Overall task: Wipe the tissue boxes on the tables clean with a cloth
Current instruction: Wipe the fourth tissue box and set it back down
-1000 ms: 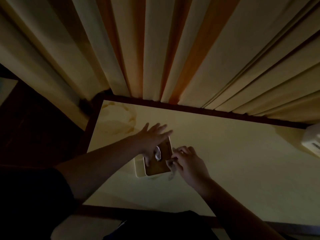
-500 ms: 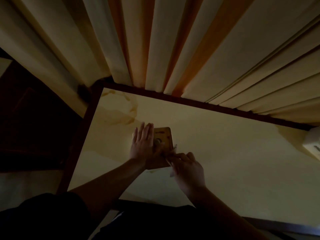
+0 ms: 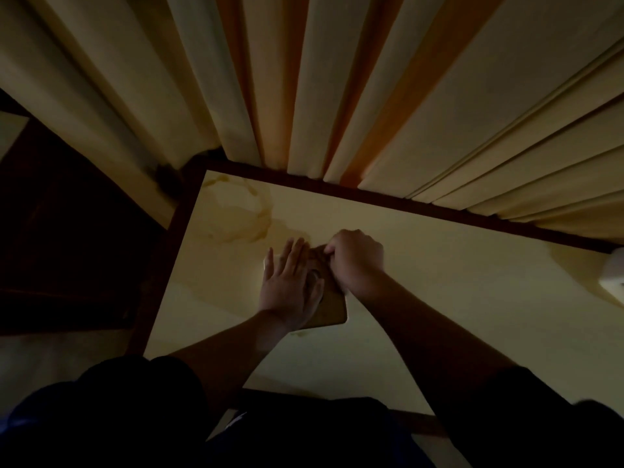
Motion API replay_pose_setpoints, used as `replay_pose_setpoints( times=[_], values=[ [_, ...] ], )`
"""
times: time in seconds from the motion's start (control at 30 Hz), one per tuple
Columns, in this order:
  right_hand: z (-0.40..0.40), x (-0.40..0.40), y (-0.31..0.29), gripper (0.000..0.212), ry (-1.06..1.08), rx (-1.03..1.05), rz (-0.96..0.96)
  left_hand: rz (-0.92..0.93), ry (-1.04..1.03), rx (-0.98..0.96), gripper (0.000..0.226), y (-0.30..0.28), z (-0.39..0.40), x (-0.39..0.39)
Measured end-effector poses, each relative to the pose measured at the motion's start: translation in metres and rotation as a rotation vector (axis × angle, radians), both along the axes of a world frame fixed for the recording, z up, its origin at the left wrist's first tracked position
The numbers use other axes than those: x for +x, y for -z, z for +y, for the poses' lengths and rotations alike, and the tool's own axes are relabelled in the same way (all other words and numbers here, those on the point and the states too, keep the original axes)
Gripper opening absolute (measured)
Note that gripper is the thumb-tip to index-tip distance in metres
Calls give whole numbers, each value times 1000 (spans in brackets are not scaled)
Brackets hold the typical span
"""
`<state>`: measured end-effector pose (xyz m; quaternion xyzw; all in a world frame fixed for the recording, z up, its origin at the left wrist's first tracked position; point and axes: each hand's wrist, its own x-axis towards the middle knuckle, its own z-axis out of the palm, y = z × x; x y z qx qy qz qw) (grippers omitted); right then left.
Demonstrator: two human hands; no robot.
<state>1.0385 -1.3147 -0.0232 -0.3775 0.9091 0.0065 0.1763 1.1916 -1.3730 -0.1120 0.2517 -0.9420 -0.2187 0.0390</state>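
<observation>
left hand (image 3: 290, 288) flat, fingers straight, pinning box (image 3: 332, 307) mid-table (image 3: 456, 298). right hand (image 3: 356, 260) curled at far edge; cloth hidden, can't tell if held. risk: box slides under the wiping if left eases.

We see a pale tabletop (image 3: 439, 298) with a dark rim; a tissue box (image 3: 332, 307) sits toward its left edge, and a white object (image 3: 613, 282) sits at its right edge.

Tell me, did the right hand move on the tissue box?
Yes. The right hand slid from the tissue box's near right edge up to its far end, toward the curtain. The left hand lies flat on the lid.
</observation>
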Motion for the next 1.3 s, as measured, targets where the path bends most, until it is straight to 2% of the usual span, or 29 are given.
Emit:
replay_pose_setpoints(
  times=[0.17,0.27,0.4,0.53,0.67,0.77,0.87,0.97,1.13,1.3],
  values=[
    [28,12,18,27,-52,-164,-1,14,-8,42,77,4,0,0],
    [53,27,28,23,-97,-205,10,13,-25,60,78,5,0,-1],
    [84,48,36,39,-144,-120,120,10,-16,52,81,6,-3,1],
    [110,62,33,56,-214,27,147,12,-32,38,80,10,-4,-2],
    [100,58,20,52,-180,197,31,26,-37,46,78,11,-2,-2],
    [75,44,12,26,-131,242,-32,29,-24,52,79,10,-4,-3],
    [50,31,7,2,-50,191,-69,-8,-23,48,78,7,-2,-1],
    [28,18,4,17,-7,106,-47,39,-30,46,75,2,1,0],
    [7,9,5,21,51,-23,5,34,-40,34,71,-2,1,-1],
    [30,26,26,30,35,-139,59,-10,-35,28,72,3,-1,-1]
  ],
)
